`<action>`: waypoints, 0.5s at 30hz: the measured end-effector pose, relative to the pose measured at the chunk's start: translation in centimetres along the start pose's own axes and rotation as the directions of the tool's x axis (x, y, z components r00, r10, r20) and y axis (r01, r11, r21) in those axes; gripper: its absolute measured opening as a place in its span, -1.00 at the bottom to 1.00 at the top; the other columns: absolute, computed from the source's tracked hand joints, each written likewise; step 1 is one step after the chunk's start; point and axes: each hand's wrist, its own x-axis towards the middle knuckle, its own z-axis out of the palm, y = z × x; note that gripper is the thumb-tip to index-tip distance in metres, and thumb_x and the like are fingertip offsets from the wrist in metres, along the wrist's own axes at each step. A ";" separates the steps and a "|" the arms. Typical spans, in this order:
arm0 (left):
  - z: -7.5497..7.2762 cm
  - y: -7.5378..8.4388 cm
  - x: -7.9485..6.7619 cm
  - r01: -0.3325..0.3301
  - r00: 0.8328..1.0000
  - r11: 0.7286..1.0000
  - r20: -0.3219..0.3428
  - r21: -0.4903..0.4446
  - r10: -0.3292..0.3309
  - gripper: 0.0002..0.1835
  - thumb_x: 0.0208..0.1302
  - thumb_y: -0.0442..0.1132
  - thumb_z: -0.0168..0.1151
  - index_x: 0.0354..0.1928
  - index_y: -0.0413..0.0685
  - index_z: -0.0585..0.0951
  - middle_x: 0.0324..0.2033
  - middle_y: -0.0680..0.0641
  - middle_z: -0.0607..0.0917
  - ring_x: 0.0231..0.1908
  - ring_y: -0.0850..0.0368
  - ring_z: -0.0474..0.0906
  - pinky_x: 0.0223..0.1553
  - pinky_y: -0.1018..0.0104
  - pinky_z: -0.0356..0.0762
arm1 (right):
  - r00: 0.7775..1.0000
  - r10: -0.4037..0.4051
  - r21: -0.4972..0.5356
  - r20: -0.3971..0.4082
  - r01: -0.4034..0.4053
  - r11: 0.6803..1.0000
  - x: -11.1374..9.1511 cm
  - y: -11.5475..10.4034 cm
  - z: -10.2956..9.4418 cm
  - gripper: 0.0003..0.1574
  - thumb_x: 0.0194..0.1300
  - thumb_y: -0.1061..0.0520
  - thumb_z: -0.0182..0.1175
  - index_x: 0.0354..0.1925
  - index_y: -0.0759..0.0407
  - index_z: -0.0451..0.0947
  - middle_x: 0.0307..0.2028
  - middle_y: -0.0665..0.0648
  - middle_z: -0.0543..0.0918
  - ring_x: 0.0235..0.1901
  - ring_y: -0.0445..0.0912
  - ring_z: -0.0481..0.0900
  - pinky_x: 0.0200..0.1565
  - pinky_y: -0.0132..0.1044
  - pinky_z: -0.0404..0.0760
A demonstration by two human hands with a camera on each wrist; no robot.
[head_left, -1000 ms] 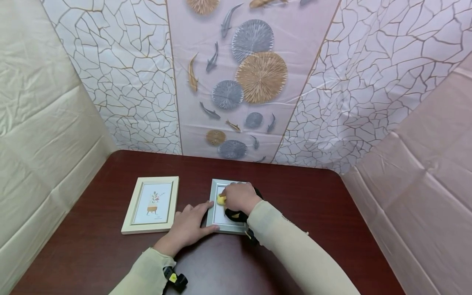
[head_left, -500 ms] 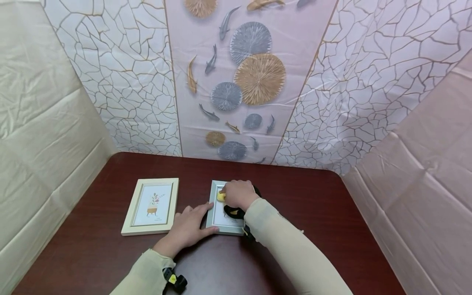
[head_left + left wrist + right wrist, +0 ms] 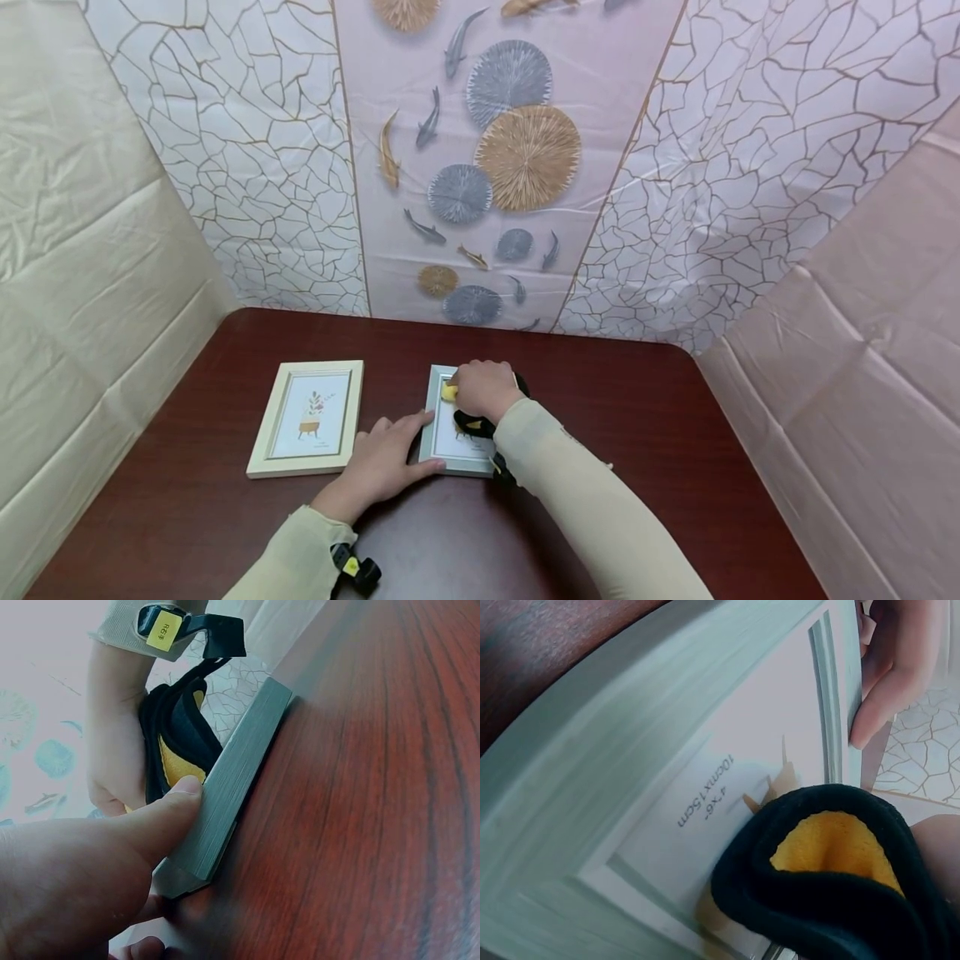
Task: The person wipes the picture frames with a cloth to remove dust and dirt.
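Note:
A pale blue-green picture frame [image 3: 437, 450] lies flat on the table, its plant print partly hidden by my right hand. My left hand [image 3: 385, 460] holds the frame's near left corner, thumb at the near edge and fingers along the left side. In the left wrist view that thumb [image 3: 169, 817] lies against the side of the frame. Bunched in my right hand [image 3: 486, 392] is a black-and-yellow cloth [image 3: 832, 847], set down on the frame's glass. A yellow bit of it pokes out at the fingertips. Printed size text shows on the picture beside the cloth.
To the left lies a cream picture frame [image 3: 264, 442] with a similar plant print, close to my left hand. The dark red-brown table [image 3: 637, 467] ends at a patterned backdrop [image 3: 465, 250], with fabric walls on both sides.
My right hand has slid the cloth slightly away from me and to the left over the glass, uncovering more of the print's lower part. The left hand and both frames stay in place.

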 end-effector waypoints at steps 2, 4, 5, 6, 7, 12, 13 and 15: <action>0.0 0.0 0.0 -0.001 1.000 1.000 0.002 0.003 0.001 -0.09 0.35 0.42 0.44 0.63 0.23 0.48 0.50 0.07 0.57 0.05 -0.05 0.52 -0.07 -0.05 0.40 | 1.000 0.004 0.005 -0.002 -0.004 1.000 -0.1 0.1 0.0 -0.50 0.63 0.08 0.15 0.36 -0.30 0.74 0.27 -0.01 0.75 -0.04 0.02 0.71 0.17 0.14 0.59; 0.0 0.0 0.0 -0.001 1.000 1.000 0.002 0.005 0.001 -0.09 0.35 0.42 0.44 0.63 0.23 0.48 0.50 0.07 0.57 0.05 -0.04 0.52 -0.08 -0.04 0.40 | 1.000 0.005 0.012 -0.003 -0.005 1.000 -0.3 0.1 -0.1 -0.49 0.64 0.09 0.15 0.37 -0.32 0.73 0.32 -0.03 0.72 0.07 0.04 0.72 0.22 0.17 0.58; 0.0 0.0 0.1 0.002 1.000 1.000 0.004 0.006 -0.002 -0.09 0.35 0.43 0.43 0.64 0.24 0.47 0.50 0.07 0.56 0.05 -0.05 0.51 -0.07 -0.04 0.40 | 1.000 0.005 0.013 -0.003 -0.005 1.000 -0.3 0.1 -0.1 -0.49 0.64 0.08 0.14 0.38 -0.33 0.72 0.33 -0.02 0.71 0.11 0.06 0.71 0.24 0.19 0.57; 0.0 0.0 0.1 0.002 1.000 1.000 0.004 0.007 -0.002 -0.08 0.35 0.43 0.43 0.63 0.24 0.47 0.50 0.07 0.56 0.05 -0.04 0.52 -0.07 -0.04 0.40 | 1.000 0.005 0.015 -0.002 -0.005 1.000 -0.4 0.0 -0.1 -0.48 0.64 0.08 0.14 0.39 -0.33 0.71 0.35 -0.02 0.70 0.15 0.07 0.70 0.26 0.20 0.55; 0.0 -0.1 0.1 0.002 1.000 1.000 0.004 0.009 -0.002 -0.08 0.35 0.43 0.43 0.64 0.23 0.47 0.50 0.07 0.56 0.05 -0.04 0.52 -0.07 -0.04 0.41 | 1.000 0.004 0.018 -0.002 -0.004 1.000 -0.4 0.0 -0.1 -0.47 0.64 0.08 0.14 0.40 -0.33 0.71 0.36 0.00 0.69 0.17 0.08 0.69 0.27 0.21 0.55; 0.2 -0.1 0.1 0.000 1.000 1.000 -0.001 0.012 0.000 -0.08 0.35 0.43 0.43 0.63 0.23 0.47 0.50 0.06 0.57 0.06 -0.06 0.52 -0.07 -0.06 0.42 | 1.000 0.000 0.036 0.000 0.000 0.999 -0.2 0.1 0.2 -0.46 0.64 0.08 0.13 0.42 -0.33 0.68 0.37 0.01 0.69 0.11 0.05 0.69 0.19 0.14 0.57; 0.2 -0.2 0.1 0.000 1.000 1.000 -0.004 0.012 0.000 -0.08 0.35 0.43 0.43 0.63 0.23 0.47 0.50 0.06 0.57 0.06 -0.06 0.52 -0.07 -0.06 0.42 | 1.000 0.000 0.049 0.000 0.000 0.999 -0.2 0.2 0.3 -0.46 0.64 0.08 0.13 0.42 -0.32 0.68 0.36 0.00 0.69 0.06 0.03 0.69 0.14 0.10 0.57; 0.3 -0.2 0.1 0.000 1.000 1.000 -0.006 0.015 0.000 -0.08 0.35 0.43 0.43 0.64 0.24 0.47 0.50 0.06 0.57 0.06 -0.06 0.52 -0.07 -0.06 0.41 | 1.000 0.001 0.075 0.002 -0.001 0.997 -0.1 0.4 0.5 -0.45 0.63 0.09 0.14 0.43 -0.31 0.68 0.36 -0.01 0.70 -0.07 -0.03 0.66 0.02 0.03 0.54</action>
